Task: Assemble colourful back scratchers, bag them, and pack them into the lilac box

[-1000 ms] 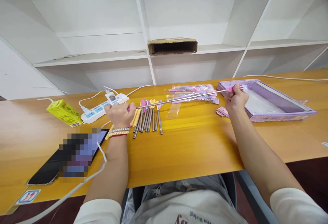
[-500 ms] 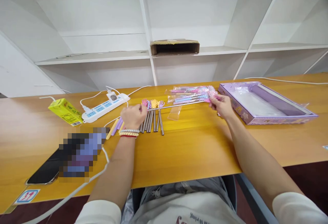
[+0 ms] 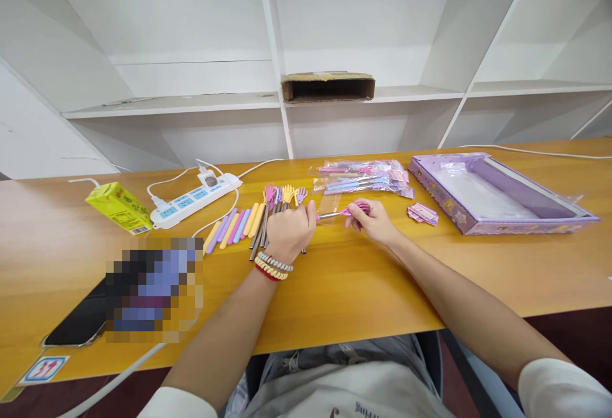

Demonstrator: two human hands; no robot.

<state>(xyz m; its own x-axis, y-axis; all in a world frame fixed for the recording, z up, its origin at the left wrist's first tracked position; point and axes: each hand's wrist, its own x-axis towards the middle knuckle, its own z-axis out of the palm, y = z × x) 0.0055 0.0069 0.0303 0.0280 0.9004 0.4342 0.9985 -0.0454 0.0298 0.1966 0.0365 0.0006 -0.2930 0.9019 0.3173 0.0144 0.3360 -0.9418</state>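
Head view, hands [image 3: 291, 232] gripping pink-tipped rod [image 3: 328, 216], inside table edge [image 3: 354, 336]

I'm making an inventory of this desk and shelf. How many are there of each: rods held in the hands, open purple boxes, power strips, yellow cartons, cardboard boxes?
Pink-ended rod, held by left hand and right hand: 1
Open purple box: 1
Power strip: 1
Yellow carton: 1
Cardboard box: 1
Total: 5

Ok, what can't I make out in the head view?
Head view:
The rod's left end: hidden inside the left hand.
Part of the pink head: covered by the right hand.
Parts of some metal tubes: behind the left hand.
Print on the cards: too small to read.
White cable: cut off by the bottom edge.
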